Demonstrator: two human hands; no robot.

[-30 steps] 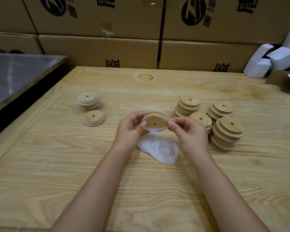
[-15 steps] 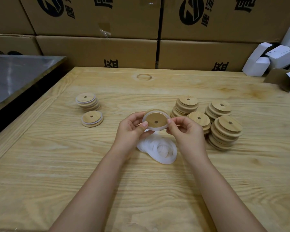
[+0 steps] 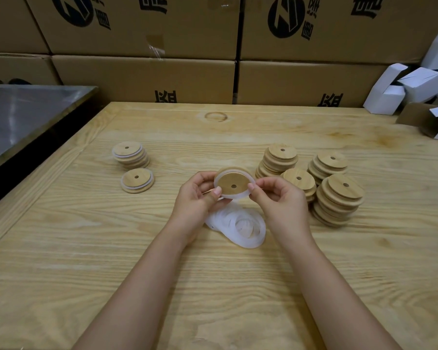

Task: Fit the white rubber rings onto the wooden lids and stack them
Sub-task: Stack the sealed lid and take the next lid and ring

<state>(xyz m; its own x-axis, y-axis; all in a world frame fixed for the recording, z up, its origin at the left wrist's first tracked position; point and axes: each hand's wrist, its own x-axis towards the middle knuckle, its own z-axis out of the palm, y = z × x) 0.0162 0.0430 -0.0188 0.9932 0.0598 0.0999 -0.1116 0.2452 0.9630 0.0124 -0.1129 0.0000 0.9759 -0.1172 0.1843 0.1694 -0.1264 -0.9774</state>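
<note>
Wooden lid [image 3: 229, 180] wearing a white rubber ring [image 3: 238, 196], pinched between my left hand [image 3: 196, 198] and right hand [image 3: 279, 198], underside hidden.

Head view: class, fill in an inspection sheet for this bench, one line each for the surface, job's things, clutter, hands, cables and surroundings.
Surface: wooden table, with a ring-shaped mark near the far edge.
Job's things: lid held above the table with a ring round it; loose rings piled below; four bare stacks on the right; ringed stack and ringed lid on the left.
Clutter: nothing seen.
Hands: left hand and right hand both pinch the held lid's rim.
Cables: nothing seen.
Surroundings: cartons behind; white boxes far right; metal top on the left.
</note>
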